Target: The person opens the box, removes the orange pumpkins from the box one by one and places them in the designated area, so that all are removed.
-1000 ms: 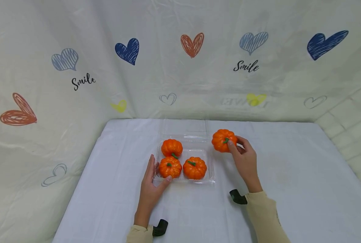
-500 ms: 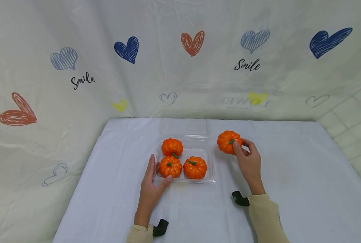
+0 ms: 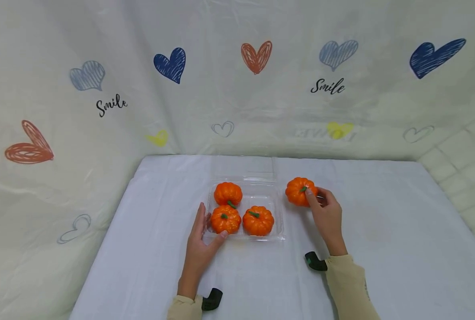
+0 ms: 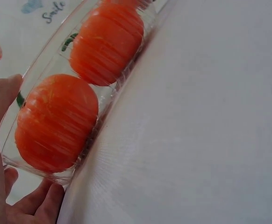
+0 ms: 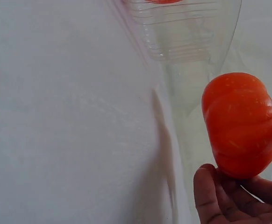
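A clear plastic clamshell container [image 3: 279,235] stands open on the table, its lid [image 3: 243,168] folded back. Inside are three small orange pumpkins: one at the back left [image 3: 228,194], one at the front left [image 3: 225,219] and one at the front right [image 3: 258,221]. My left hand [image 3: 200,249] grips the front left corner, thumb at the front rim and fingers along the left side. To the right of the container, my right hand [image 3: 326,214] holds a fourth pumpkin [image 5: 241,123] above the table, thumb beside its green stem and fingers under it.
A white cloth [image 3: 385,231] covers the table. Behind it hangs a pale curtain [image 3: 285,106] printed with hearts and "Smile". The back right compartment [image 3: 259,198] of the container holds no pumpkin. Black wrist mounts [image 3: 315,261] stick out from both sleeves.
My right hand has moved slightly right, then a little toward me, with the pumpkin in it. The left hand and the container have stayed in place.
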Demonstrator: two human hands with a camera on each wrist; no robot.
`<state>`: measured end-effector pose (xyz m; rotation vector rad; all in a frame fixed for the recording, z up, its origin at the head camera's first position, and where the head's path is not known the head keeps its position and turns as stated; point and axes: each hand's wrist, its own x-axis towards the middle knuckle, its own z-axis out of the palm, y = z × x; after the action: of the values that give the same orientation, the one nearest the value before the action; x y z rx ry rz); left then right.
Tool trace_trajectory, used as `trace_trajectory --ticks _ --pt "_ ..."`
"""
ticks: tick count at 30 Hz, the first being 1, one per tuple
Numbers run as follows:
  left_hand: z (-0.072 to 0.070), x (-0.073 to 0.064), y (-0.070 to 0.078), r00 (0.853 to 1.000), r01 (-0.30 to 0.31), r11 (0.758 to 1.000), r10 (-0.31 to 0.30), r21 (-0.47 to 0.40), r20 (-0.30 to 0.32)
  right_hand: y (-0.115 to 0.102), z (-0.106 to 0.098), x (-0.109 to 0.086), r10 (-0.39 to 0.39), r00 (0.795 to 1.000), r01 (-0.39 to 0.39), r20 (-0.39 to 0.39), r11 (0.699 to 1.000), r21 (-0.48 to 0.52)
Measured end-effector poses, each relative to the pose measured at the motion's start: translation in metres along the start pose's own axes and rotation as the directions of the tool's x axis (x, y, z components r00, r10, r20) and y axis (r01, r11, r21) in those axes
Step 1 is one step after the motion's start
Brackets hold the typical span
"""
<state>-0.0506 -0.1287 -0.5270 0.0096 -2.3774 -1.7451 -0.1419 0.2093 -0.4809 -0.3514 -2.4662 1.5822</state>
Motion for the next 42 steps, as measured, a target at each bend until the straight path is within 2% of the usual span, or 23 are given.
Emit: trace_trajectory --ticks 13,20,27,35,42 --pt "0.000 0.000 0.002 1.000 -0.001 1.000 0.001 -0.011 -0.004 0.011 0.000 0.000 0.042 0.999 -0.039 0.035 0.996 -0.085" --pt "0.002 0.000 0.002 1.000 0.011 1.000 -0.011 0.015 -0.005 0.018 -0.002 -0.001 0.066 0.995 -0.058 0.074 0.993 -0.105" --pt "0.000 0.000 0.000 1.000 0.014 1.000 -0.014 0.021 0.000 0.023 0.002 0.001 0.042 0.997 -0.033 0.070 0.992 -0.120" --pt "-0.001 0.000 -0.001 1.000 0.023 0.999 -0.023 0.022 0.012 0.022 0.006 -0.001 0.051 0.998 -0.047 0.037 0.994 -0.096" --pt "-0.001 0.000 0.002 1.000 0.023 1.000 -0.023 0.020 0.013 0.016 0.002 -0.002 0.009 1.000 -0.009 0.004 1.000 -0.006"
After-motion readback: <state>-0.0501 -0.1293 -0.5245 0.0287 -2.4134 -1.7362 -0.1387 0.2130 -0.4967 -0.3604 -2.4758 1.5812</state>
